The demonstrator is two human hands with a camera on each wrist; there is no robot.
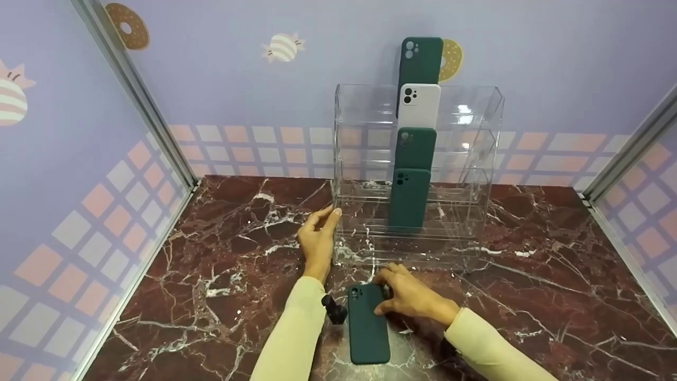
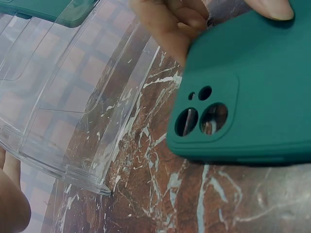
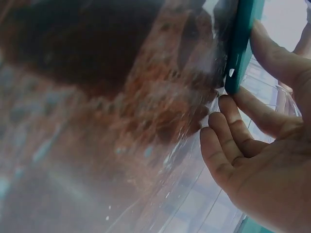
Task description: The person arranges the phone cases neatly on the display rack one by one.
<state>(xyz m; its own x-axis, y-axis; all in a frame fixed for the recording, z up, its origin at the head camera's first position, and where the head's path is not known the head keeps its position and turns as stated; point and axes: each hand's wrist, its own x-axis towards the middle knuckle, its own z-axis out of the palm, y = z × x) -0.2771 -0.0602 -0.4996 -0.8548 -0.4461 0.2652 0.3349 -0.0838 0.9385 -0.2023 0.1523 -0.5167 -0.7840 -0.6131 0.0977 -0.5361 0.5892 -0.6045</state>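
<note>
My right hand (image 1: pixel 410 293) pinches a dark green phone case (image 1: pixel 369 330) between thumb and fingers at its upper right edge, near the camera cutouts. In the right wrist view, the thumb (image 3: pixel 277 56) lies on the case's face, with the index finger against its end. My left hand (image 1: pixel 317 241) touches the left side of a clear acrylic tiered rack (image 1: pixel 365 211). Only part of the left thumb (image 2: pixel 13 206) shows in the left wrist view, beside the rack's edge. Green phone cases (image 1: pixel 410 201) and one white phone case (image 1: pixel 420 108) stand in one column on the rack's tiers.
A dark red marble-patterned tabletop (image 1: pixel 254 296) lies beneath everything. Lilac walls (image 1: pixel 227 69) with printed treats and checks enclose the back and both sides. A small black device (image 1: pixel 334 311) sits at the left forearm, beside the held case.
</note>
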